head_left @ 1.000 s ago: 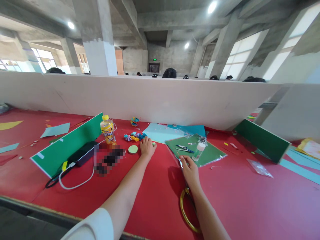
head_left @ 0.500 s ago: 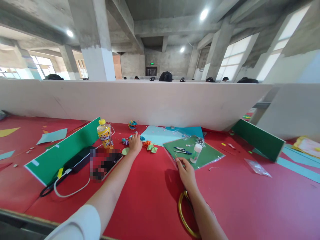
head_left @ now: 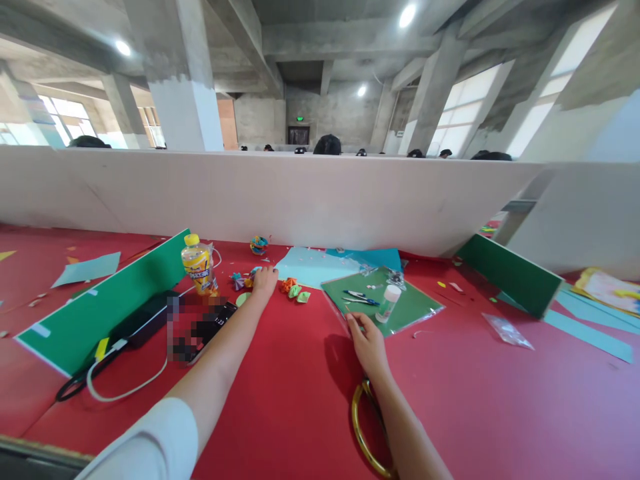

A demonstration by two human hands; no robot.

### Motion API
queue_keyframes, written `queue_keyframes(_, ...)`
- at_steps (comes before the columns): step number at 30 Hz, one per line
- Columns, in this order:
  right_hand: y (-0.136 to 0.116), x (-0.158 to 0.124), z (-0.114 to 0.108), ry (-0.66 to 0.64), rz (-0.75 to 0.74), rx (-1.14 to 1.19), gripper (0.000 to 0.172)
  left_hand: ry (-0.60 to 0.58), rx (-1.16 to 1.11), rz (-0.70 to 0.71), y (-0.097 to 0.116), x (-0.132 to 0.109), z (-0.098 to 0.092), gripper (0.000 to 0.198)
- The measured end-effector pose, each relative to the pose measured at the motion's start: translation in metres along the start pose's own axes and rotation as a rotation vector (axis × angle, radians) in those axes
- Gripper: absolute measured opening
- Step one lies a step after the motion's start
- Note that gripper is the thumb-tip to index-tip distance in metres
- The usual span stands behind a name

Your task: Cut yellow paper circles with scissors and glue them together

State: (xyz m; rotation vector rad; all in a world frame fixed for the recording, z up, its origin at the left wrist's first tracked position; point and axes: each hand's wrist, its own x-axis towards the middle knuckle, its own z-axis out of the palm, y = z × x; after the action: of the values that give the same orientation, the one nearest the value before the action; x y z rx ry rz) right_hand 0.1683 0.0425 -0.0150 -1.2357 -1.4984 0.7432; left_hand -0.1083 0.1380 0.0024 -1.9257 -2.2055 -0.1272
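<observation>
My left hand [head_left: 265, 283] reaches down among small folded paper pieces at the table's middle, its fingers curled and close together. What lies under the fingertips is hidden. A purple folded piece [head_left: 238, 281] is just left of it; orange [head_left: 289, 285] and green [head_left: 303, 297] ones lie to its right. My right hand [head_left: 369, 341] is closed, thumb and fingertips pinching a thin stick [head_left: 349, 309] over the near left edge of a green sheet [head_left: 415, 308]. On that sheet are a glue bottle [head_left: 389, 303] with a white cap, scissors [head_left: 364, 301] and a pen [head_left: 354, 293].
A golden ring-shaped thing [head_left: 361, 437] lies by my right forearm. Left stand a yellow-capped drink bottle [head_left: 199, 267], a phone [head_left: 217, 323], a black box [head_left: 143, 323] with a white cable and a green board [head_left: 115, 293]. Behind are a multicoloured paper ball [head_left: 259, 245] and a white partition [head_left: 250, 197].
The view has shifted slightly, so things sit a little further left and up. Blue paper that showed right of my left hand is no longer visible there. My right hand keeps its pinch.
</observation>
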Motion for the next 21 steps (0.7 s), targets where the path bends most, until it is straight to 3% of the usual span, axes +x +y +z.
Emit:
queue_keyframes(7, 0.000, 0.001, -0.004, 0.001, 0.021, 0.001, 0.051, 0.008, -0.027, -0.118, -0.018, -0.003, -0.027, 0.032)
queue_keyframes(13, 0.001, 0.002, -0.005, 0.003, 0.029, 0.009, 0.052, -0.222, -0.054, -0.267, -0.054, 0.004, -0.051, 0.031)
queue_keyframes(17, 0.001, 0.001, -0.005, -0.015, 0.022, -0.006, 0.052, -0.341, -0.050, -0.256, -0.052, -0.008, -0.050, 0.030)
queue_keyframes(21, 0.001, 0.000, -0.006, 0.001, 0.019, 0.005, 0.050, -0.381, -0.068, -0.235, -0.038, -0.018, -0.047, 0.031)
